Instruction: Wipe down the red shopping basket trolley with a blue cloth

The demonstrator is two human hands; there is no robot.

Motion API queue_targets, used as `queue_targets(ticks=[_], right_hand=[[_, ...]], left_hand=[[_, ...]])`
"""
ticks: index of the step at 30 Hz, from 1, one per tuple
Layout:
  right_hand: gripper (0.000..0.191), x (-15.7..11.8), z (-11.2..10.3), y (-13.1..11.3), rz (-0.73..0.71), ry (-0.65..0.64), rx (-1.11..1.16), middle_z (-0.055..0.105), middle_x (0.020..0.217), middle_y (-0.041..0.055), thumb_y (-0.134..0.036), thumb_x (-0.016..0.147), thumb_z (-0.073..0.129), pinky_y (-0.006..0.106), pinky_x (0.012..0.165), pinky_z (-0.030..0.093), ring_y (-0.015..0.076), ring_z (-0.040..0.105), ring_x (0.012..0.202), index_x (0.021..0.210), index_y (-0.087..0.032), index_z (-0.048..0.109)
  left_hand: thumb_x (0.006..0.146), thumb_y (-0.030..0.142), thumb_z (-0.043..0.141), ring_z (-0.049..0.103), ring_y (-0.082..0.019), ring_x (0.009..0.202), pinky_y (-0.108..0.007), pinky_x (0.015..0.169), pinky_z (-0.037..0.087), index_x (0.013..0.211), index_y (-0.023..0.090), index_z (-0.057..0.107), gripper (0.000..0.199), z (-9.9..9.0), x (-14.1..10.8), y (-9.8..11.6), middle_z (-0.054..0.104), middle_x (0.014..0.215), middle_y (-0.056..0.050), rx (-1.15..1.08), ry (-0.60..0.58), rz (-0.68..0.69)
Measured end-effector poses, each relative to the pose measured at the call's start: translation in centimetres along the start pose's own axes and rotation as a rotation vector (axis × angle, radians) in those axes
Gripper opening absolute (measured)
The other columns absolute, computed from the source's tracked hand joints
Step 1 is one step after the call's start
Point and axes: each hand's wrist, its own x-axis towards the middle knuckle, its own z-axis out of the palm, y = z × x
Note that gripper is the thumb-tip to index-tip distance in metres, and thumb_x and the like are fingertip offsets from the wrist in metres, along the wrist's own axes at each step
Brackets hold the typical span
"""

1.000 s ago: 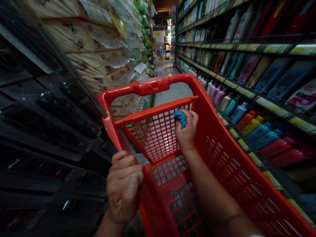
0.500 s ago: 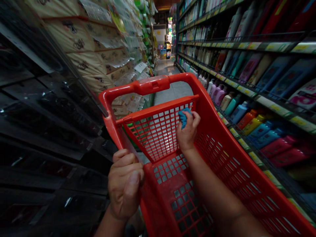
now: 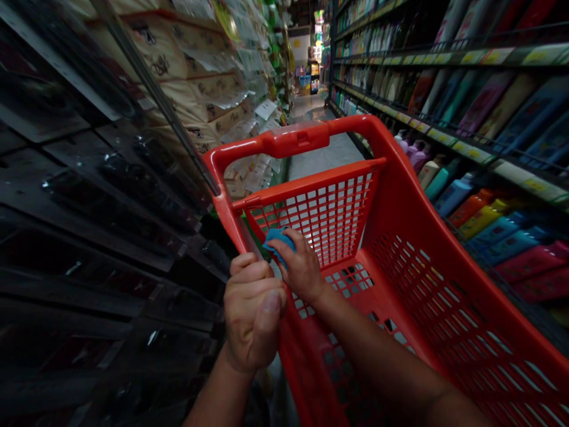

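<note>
A red plastic shopping cart (image 3: 402, 196) fills the middle of the head view, its grid back panel (image 3: 338, 207) facing me. My left hand (image 3: 253, 311) is closed round the cart's left rim, thumb on top. Inside the basket, my right hand (image 3: 300, 267) grips a crumpled blue cloth (image 3: 280, 244) between thumb and fingers. The cloth is close to the inner left side wall, by the left end of the grid panel; whether it touches the wall I cannot tell. Beyond the panel runs the cart's thick red handle (image 3: 293, 141).
Shelves with bottles (image 3: 471, 219) in many colours line the right side, near the cart's rim. Stacked beige packages (image 3: 178, 71) and dark hanging goods (image 3: 111, 237) stand close on the left. A grey tiled aisle floor (image 3: 320, 155) stretches ahead.
My right hand has moved the blue cloth from the right part of the grid panel leftward and nearer, toward my left hand. The left hand keeps its hold; the view has shifted slightly.
</note>
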Motion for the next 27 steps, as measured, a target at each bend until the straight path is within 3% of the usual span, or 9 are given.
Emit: queue_targets(ticks=[2,5,6,8,12,14,18,24,27], right_hand=[[0.047,-0.2,-0.3,0.3,0.054,0.065,-0.009,0.049,0.128,0.0076,-0.006,0.082,0.054,0.041,0.097,0.057,0.0240,0.057,0.117,0.122,-0.031,0.061],[0.043,0.4,-0.8,1.4,0.336,0.370,-0.059,0.045,0.129,0.0102,-0.008,0.085,0.051,0.047,0.101,0.054,0.0261,0.054,0.121,0.122,-0.027,0.060],[0.042,0.5,-0.7,1.4,0.377,0.412,-0.069,0.044,0.130,0.0107,-0.009,0.086,0.051,0.047,0.102,0.053,0.0265,0.054,0.123,0.123,-0.026,0.060],[0.041,0.5,0.0,0.7,0.324,0.339,-0.074,0.043,0.131,0.0104,-0.009,0.086,0.053,0.046,0.101,0.054,0.0260,0.054,0.122,0.122,-0.027,0.061],[0.043,-0.5,0.7,0.0,0.066,0.044,-0.077,0.048,0.128,0.0065,-0.006,0.083,0.057,0.038,0.095,0.057,0.0225,0.057,0.115,0.117,-0.031,0.066],[0.041,-0.9,0.1,1.1,0.092,0.107,-0.099,0.049,0.126,0.0068,-0.005,0.082,0.056,0.039,0.095,0.057,0.0231,0.057,0.115,0.113,-0.030,0.067],[0.034,-1.0,-0.5,2.3,0.299,0.367,-0.132,0.045,0.126,0.0100,-0.008,0.084,0.053,0.044,0.099,0.055,0.0257,0.054,0.121,0.112,-0.025,0.065],[0.040,-1.8,0.1,1.5,0.117,0.061,-0.081,0.046,0.127,0.0072,-0.008,0.080,0.058,0.040,0.094,0.056,0.0238,0.056,0.116,0.113,-0.029,0.068],[0.035,-1.4,-1.4,4.0,0.232,0.242,-0.110,0.047,0.124,0.0081,-0.009,0.080,0.055,0.043,0.098,0.054,0.0243,0.056,0.115,0.108,-0.026,0.067]], left_hand=[[0.102,0.027,0.026,0.040,-0.013,0.056,-0.041,0.078,0.029,0.056,0.020,0.036,0.047,0.0,0.0,0.1,0.041,0.048,0.004,0.002,0.010,-0.008],[0.102,0.028,0.026,0.038,-0.013,0.055,-0.041,0.077,0.030,0.055,0.019,0.035,0.049,0.1,0.0,0.2,0.039,0.047,0.004,0.006,0.009,0.001],[0.102,0.028,0.025,0.038,-0.013,0.055,-0.041,0.077,0.030,0.055,0.019,0.034,0.049,0.1,0.0,0.2,0.039,0.046,0.004,0.012,0.005,0.001],[0.102,0.028,0.025,0.038,-0.013,0.055,-0.041,0.077,0.031,0.054,0.020,0.034,0.050,0.1,0.0,0.2,0.042,0.046,0.003,0.020,0.007,-0.008],[0.102,0.026,0.026,0.038,-0.013,0.056,-0.041,0.077,0.032,0.056,0.020,0.035,0.047,0.2,-0.1,0.0,0.044,0.048,0.003,0.010,0.033,0.001],[0.101,0.024,0.027,0.037,-0.013,0.056,-0.040,0.077,0.031,0.057,0.019,0.034,0.045,0.2,-0.2,-0.1,0.041,0.048,0.004,0.000,0.033,0.019],[0.099,0.022,0.027,0.035,-0.013,0.056,-0.040,0.076,0.031,0.057,0.019,0.033,0.042,0.2,-0.2,-0.2,0.037,0.048,0.004,-0.028,0.014,0.029],[0.100,0.024,0.027,0.037,-0.013,0.055,-0.041,0.076,0.031,0.056,0.020,0.034,0.045,0.3,-0.1,0.0,0.038,0.047,0.004,-0.015,0.037,0.004],[0.101,0.026,0.027,0.037,-0.013,0.055,-0.041,0.075,0.031,0.056,0.020,0.033,0.046,0.2,0.0,0.2,0.037,0.047,0.004,-0.017,0.026,0.007]])
